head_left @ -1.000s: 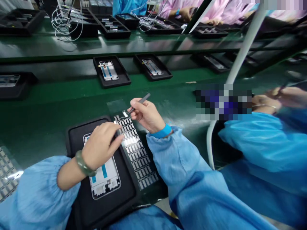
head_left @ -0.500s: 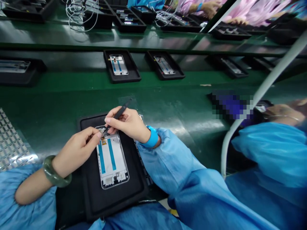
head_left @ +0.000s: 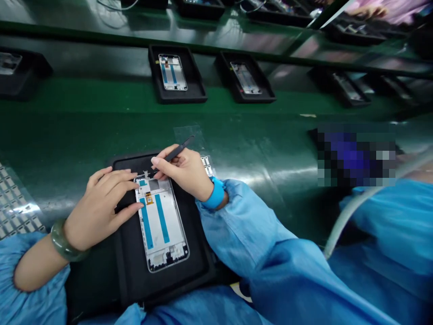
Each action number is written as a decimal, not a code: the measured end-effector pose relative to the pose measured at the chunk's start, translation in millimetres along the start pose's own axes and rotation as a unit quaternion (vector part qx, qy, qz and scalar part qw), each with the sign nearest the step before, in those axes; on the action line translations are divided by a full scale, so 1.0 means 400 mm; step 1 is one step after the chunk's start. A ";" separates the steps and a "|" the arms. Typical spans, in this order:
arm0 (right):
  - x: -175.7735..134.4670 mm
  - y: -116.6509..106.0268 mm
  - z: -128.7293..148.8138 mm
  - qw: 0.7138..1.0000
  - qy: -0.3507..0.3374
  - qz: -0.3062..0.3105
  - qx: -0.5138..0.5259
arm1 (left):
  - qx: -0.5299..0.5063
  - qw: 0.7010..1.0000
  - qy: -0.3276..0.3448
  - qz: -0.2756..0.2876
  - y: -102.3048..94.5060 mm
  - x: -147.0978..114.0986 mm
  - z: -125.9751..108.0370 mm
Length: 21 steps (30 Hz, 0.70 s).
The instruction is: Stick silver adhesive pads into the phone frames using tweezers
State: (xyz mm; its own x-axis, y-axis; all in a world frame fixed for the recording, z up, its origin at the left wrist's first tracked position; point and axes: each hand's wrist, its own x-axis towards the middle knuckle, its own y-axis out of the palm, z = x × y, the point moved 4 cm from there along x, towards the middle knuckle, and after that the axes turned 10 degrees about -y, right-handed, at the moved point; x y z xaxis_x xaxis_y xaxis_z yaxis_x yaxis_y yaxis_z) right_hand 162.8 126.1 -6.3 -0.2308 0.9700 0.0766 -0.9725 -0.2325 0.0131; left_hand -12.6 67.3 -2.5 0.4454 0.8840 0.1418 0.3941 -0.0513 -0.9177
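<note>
I used the work tray (head_left: 130, 271) as dial centre, with the phone frame (head_left: 174, 257) lying in it. I had the left hand (head_left: 98, 207) at the frame's ten o'clock, and the right hand (head_left: 186, 174), with the tweezers (head_left: 179, 150) between its fingers, at one o'clock. The near parts sheet (head_left: 207, 165) lay at the tray's one o'clock, partly behind that hand; a second sheet (head_left: 15, 203) lay at nine. Two rear trays (head_left: 196, 83), each containing another frame (head_left: 173, 74), stood at twelve and one.
</note>
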 end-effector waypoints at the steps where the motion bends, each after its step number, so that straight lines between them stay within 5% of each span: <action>1: -0.002 0.000 0.000 1.000 -0.004 0.003 -0.016 | 0.000 1.000 0.002 -0.002 -0.001 -0.002 -0.001; 21: -0.018 0.008 0.003 0.984 -0.094 0.043 -0.144 | -0.006 1.000 0.002 0.012 -0.005 -0.002 -0.010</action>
State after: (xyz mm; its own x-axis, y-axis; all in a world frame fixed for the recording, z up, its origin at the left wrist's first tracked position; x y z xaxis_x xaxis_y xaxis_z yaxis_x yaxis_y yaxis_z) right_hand 161.6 118.3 -5.8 -0.3286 0.9109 0.2495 -0.9243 -0.2559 -0.2831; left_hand -10.4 64.8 0.7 0.4577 0.8807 0.1220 0.3925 -0.0770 -0.9165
